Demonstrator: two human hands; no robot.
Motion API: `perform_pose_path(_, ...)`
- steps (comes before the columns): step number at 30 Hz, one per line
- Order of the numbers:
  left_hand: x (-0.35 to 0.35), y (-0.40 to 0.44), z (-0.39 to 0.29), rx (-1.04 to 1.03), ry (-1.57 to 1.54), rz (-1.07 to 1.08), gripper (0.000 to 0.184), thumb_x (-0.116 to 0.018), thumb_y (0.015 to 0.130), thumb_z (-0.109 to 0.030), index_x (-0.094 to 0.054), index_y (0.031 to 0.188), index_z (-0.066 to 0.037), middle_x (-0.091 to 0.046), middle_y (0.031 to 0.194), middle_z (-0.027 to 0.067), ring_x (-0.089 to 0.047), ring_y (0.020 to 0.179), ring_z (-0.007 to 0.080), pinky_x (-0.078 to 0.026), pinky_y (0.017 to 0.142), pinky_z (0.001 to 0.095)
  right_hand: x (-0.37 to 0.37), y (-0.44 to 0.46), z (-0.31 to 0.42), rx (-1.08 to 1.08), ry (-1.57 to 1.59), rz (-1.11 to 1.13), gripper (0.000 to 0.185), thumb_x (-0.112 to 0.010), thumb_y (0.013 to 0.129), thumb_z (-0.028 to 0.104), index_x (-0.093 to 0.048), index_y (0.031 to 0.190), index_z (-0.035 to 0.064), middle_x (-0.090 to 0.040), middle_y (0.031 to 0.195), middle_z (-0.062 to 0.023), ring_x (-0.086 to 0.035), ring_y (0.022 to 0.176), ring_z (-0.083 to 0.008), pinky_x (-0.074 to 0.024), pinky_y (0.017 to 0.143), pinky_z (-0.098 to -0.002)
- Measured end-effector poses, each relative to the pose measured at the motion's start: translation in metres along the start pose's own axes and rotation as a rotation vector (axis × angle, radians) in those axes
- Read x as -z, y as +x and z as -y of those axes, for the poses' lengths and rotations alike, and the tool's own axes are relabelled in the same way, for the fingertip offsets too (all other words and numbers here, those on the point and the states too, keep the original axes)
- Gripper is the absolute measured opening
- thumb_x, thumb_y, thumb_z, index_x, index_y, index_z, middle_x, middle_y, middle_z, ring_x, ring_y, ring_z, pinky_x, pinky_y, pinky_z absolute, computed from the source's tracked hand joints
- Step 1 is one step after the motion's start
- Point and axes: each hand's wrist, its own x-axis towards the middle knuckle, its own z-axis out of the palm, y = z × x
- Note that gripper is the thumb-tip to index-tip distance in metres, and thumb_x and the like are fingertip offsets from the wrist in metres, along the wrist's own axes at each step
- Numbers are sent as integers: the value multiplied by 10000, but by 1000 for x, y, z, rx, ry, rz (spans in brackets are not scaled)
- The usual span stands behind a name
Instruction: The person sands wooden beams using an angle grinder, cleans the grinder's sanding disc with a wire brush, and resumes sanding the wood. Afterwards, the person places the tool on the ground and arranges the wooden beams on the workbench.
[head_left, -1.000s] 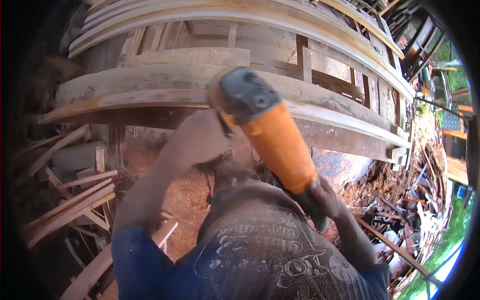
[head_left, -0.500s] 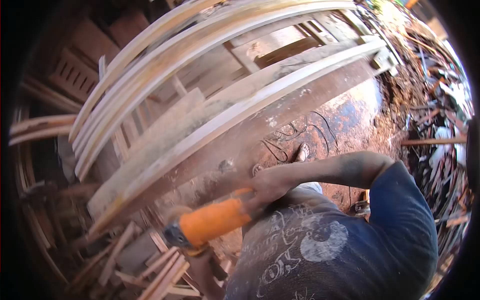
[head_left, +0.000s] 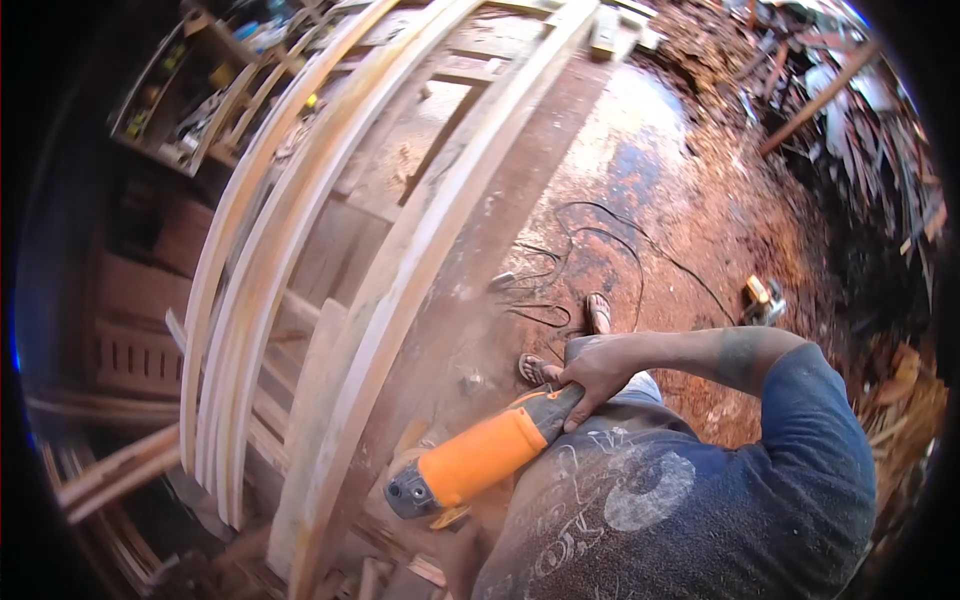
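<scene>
An orange angle grinder [head_left: 480, 455] with a dark grey head slants across the front of my body. My right hand [head_left: 600, 372] is closed around its dark rear handle. Below the head, my left hand [head_left: 463, 550] shows only in part, closed at the tool's front end; its fingers are mostly hidden. A long curved wooden beam [head_left: 430, 235] with a pale edge lies just left of the grinder. The grinder's head is apart from this beam. Dusty haze blurs the space around the head, and the disc cannot be made out.
Several curved beams [head_left: 270, 240] lie side by side further left. A black cable [head_left: 640, 245] loops over the reddish ground. A yellow-and-grey power tool [head_left: 765, 298] lies to the right. Wood scraps [head_left: 425, 570] lie below, and a debris pile [head_left: 870, 130] stands at upper right.
My view has turned, so the beams now run more steeply. The grinder has shifted right and down in view, away from the near beam. My right hand keeps its hold.
</scene>
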Motion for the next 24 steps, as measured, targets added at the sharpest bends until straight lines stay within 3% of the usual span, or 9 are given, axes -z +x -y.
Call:
perform_pose_path(3, 10, 29, -24, -120, 172, 164, 71, -648, 799, -32, -605, 847, -2, -576, 703, 68, -594, 639, 178, -489, 606, 308, -42, -24, -34, -5, 169, -127, 856, -658, 767, 791, -711, 1100, 4, -714, 981, -250, -689, 938, -426, -527, 855, -496)
perform_pose_path(9, 4, 92, -83, -478, 592, 606, 82, -625, 830, -39, -595, 771, 10, -553, 696, 44, -577, 662, 144, -474, 627, 281, -136, -105, -33, -239, 416, -483, 822, -670, 747, 792, -716, 1111, 55, -712, 983, -250, -689, 940, -431, -526, 838, -516)
perform_pose_path(11, -19, 98, -105, -301, 391, 596, 65, -636, 825, -34, -586, 843, 3, -566, 703, 62, -584, 618, 172, -493, 580, 304, -176, -126, -39, -258, 483, -604, 775, -691, 767, 740, -678, 1199, 97, -714, 968, -238, -691, 930, -431, -523, 828, -519)
perform_pose_path(14, -79, 81, -173, 157, 31, 623, 184, -661, 799, -2, -593, 970, -10, -618, 776, 96, -629, 639, 214, -522, 523, 345, -235, -156, -46, -403, 583, -827, 663, -725, 770, 665, -710, 1075, 76, -724, 997, -197, -691, 933, -398, -532, 830, -493)
perform_pose_path(15, -99, 83, -183, 100, 97, 670, 175, -614, 811, -4, -553, 974, -1, -572, 693, 77, -572, 524, 168, -486, 437, 315, -252, -166, -48, -432, 611, -863, 628, -728, 781, 622, -694, 1084, 74, -721, 986, -199, -689, 928, -402, -529, 826, -500)
perform_pose_path(20, -176, 72, -222, 135, 380, 811, 166, -647, 810, -86, -565, 932, -9, -544, 635, 70, -549, 476, 186, -476, 444, 324, -339, -188, -54, -480, 628, -1010, 478, -734, 808, 408, -620, 1131, 74, -705, 929, -210, -682, 911, -420, -515, 806, -534)
perform_pose_path(21, -198, 68, -230, 144, 460, 830, 155, -647, 809, -88, -568, 920, -13, -544, 633, 71, -550, 478, 188, -476, 447, 324, -353, -196, -54, -493, 698, -1012, 459, -717, 793, 300, -617, 1188, 86, -706, 945, -211, -684, 914, -410, -512, 804, -537)
perform_pose_path(23, -233, 68, -232, 150, 600, 893, 172, -658, 823, -139, -601, 907, 0, -538, 624, 63, -565, 505, 200, -486, 496, 349, -397, -195, -50, -546, 743, -1135, 512, -737, 771, 306, -591, 1237, 149, -708, 880, -195, -697, 830, -406, -532, 755, -534)
perform_pose_path(24, -253, 62, -246, -37, 815, 928, 201, -670, 832, -168, -612, 914, 5, -558, 635, 67, -578, 523, 206, -494, 522, 358, -411, -199, -48, -575, 765, -1184, 544, -747, 760, 309, -578, 1261, 181, -709, 848, -187, -703, 788, -404, -543, 731, -532)
